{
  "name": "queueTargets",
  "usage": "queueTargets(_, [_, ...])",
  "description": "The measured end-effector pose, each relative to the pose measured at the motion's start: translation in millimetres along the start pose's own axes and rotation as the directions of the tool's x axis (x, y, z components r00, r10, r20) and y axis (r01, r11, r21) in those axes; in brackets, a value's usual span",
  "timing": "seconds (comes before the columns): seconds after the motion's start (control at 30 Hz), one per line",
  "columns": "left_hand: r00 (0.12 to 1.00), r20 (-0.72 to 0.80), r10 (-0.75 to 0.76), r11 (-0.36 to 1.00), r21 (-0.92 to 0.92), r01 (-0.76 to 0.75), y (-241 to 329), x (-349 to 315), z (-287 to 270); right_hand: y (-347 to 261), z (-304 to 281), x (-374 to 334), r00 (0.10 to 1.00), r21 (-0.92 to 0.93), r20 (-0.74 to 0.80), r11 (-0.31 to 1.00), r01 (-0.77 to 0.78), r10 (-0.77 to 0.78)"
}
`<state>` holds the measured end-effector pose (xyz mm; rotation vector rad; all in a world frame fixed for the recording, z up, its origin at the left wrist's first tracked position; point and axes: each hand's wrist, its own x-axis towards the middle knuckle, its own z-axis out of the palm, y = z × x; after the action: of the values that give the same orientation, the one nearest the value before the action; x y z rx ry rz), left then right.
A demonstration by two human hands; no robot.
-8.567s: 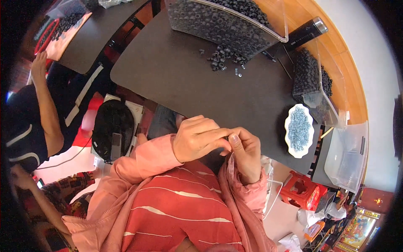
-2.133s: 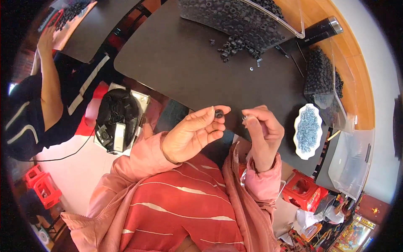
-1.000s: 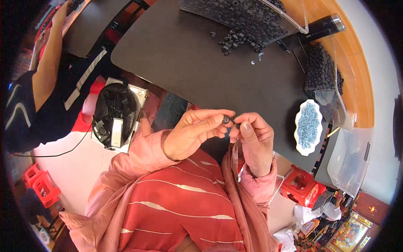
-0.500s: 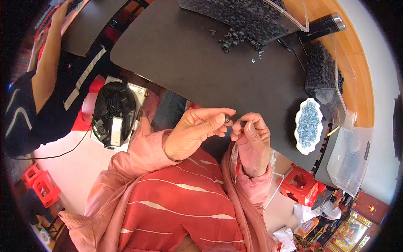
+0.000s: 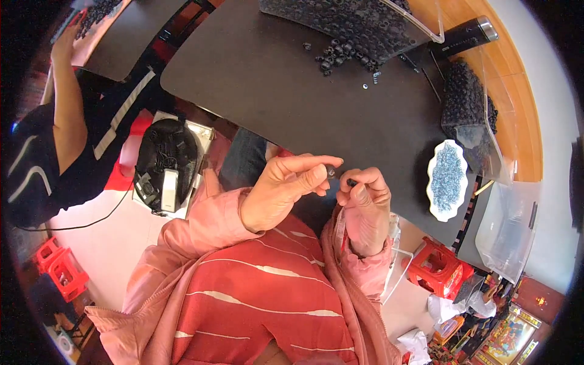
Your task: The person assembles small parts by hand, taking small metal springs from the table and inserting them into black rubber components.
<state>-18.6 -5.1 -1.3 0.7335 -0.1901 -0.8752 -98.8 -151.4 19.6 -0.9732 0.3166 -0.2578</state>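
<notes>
Both my hands are raised in front of me by the near edge of the dark table [image 5: 274, 100], fingertips close together but apart. Between thumb and index finger, my left hand [image 5: 283, 191] pinches a small dark part [image 5: 331, 172] with a pale, shiny spot; its exact kind is too small to tell. My right hand [image 5: 366, 210], fingers curled, pinches a small black plastic piece [image 5: 351, 182] that points toward the left hand. Part of each piece is hidden by the fingers. To the right of them lies a white scalloped dish [image 5: 433, 204] filled with small silvery springs.
Loose black parts [image 5: 344, 56] lie before a clear bin [image 5: 420, 30] of similar pieces. A second heap of black parts [image 5: 462, 97] and a black flask [image 5: 468, 38] stand at right. A co-worker's arm [image 5: 68, 115] is at left, near a black bag [image 5: 164, 158]. Red stools [image 5: 435, 267] stand below.
The piece in my left fingers has turned or shifted slightly and now shows a pale, shiny spot. My right hand has barely moved. The co-worker's arm at left has shifted.
</notes>
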Motion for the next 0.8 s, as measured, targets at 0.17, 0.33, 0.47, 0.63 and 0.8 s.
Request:
queueTargets(0.17, [0.993,0.032,0.111,0.980,0.164,-0.114,-0.9,1.3,5.2,-2.4,-0.4,-2.1,0.999,0.029,0.028,0.999,-0.039,0.038])
queueTargets(0.33, [0.967,0.078,0.241,0.912,0.323,-0.253,-1.6,0.5,6.0,-4.1,-0.9,-2.7,0.995,-0.028,0.034,0.995,-0.094,0.095])
queueTargets(0.47, [0.940,0.119,0.319,0.840,0.425,-0.338,-2.3,2.1,4.7,-1.3,-0.4,-3.3,0.996,-0.049,0.032,0.995,-0.084,0.086])
queueTargets(0.63, [0.905,0.134,0.405,0.745,0.525,-0.411,-5.6,3.2,2.0,4.0,1.6,-2.6,1.000,-0.147,-0.009,0.989,-0.004,0.003])
queueTargets(0.8, [0.888,0.148,0.435,0.672,0.604,-0.429,-6.8,3.5,-0.2,4.9,3.6,-3.0,0.998,-0.221,-0.048,0.975,0.019,-0.031])
